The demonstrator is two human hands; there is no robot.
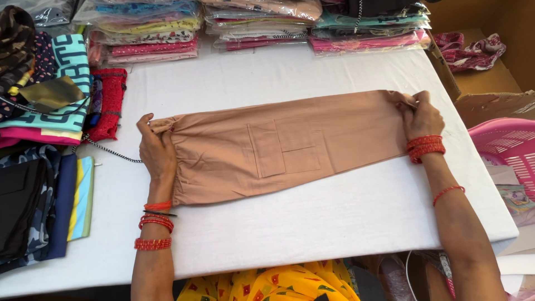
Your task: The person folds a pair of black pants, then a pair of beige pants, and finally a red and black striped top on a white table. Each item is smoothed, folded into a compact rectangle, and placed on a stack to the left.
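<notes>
A tan folded pair of trousers (290, 145) with a patch pocket lies lengthwise on the white table (312, 223). My left hand (155, 150) presses flat on its left end, by the gathered waistband. My right hand (422, 117) pinches the right end of the fabric between fingers and thumb. Both wrists wear red bangles.
Stacks of bagged folded clothes (256, 22) line the far edge of the table. Piles of patterned fabric (44, 89) and dark and coloured cloth (39, 206) sit on the left. A pink plastic basket (507, 150) and a cardboard box (479, 72) stand to the right.
</notes>
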